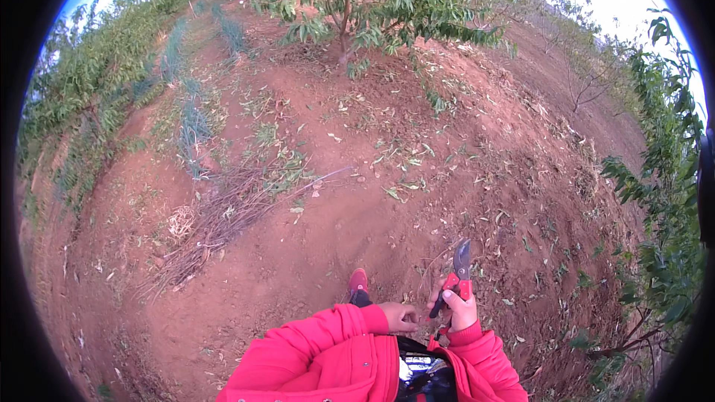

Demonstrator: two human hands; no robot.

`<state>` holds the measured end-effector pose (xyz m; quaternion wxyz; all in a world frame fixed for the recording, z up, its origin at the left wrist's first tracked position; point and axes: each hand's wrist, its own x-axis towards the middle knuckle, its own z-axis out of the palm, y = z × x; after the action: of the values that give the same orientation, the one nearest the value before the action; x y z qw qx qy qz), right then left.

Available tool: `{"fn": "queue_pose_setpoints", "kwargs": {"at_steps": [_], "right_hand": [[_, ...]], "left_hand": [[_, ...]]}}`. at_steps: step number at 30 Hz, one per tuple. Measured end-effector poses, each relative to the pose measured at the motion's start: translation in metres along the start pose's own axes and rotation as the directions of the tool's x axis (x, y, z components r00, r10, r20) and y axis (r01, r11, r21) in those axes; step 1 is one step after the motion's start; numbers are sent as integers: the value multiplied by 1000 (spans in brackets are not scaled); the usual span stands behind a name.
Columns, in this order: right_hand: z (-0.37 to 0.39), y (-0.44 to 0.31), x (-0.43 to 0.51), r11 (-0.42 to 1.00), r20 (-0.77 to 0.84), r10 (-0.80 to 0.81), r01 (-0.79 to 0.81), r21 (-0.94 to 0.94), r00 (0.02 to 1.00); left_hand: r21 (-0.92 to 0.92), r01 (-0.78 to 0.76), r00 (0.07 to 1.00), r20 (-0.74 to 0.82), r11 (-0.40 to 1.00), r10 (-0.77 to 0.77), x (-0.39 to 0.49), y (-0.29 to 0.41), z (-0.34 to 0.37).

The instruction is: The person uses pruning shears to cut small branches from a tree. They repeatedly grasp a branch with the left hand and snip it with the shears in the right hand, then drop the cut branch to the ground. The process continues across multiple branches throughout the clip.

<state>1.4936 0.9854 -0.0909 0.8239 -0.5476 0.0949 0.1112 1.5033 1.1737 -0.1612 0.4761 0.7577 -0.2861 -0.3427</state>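
Bypass pruning shears with red and black handles are in my right hand, their metal blades pointing up and away from me. My left hand is beside them in front of my body, its fingers curled, with nothing seen in it. Whether it touches anything is unclear. Both arms are in the sleeves of a pink-red jacket. A black item shows at the jacket's opening. One red shoe stands on the soil beyond my left hand.
A pile of cut branches lies on the reddish soil at the left. A leafy tree stands ahead on a slope, and green foliage rises close at the right. Onion-like plants grow in rows at the left. Fallen leaves are scattered about.
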Motion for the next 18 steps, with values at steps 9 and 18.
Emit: {"fn": "queue_pose_setpoints", "kwargs": {"at_steps": [9, 18], "right_hand": [[22, -47, 146, 976, -345, 129, -57, 210, 930], [23, -64, 237, 975, -387, 163, -89, 204, 908]], "left_hand": [[-46, 95, 979, -174, 994, -102, 85, -49, -194], [-132, 115, 972, -188, 985, -139, 131, -80, -258]]}}
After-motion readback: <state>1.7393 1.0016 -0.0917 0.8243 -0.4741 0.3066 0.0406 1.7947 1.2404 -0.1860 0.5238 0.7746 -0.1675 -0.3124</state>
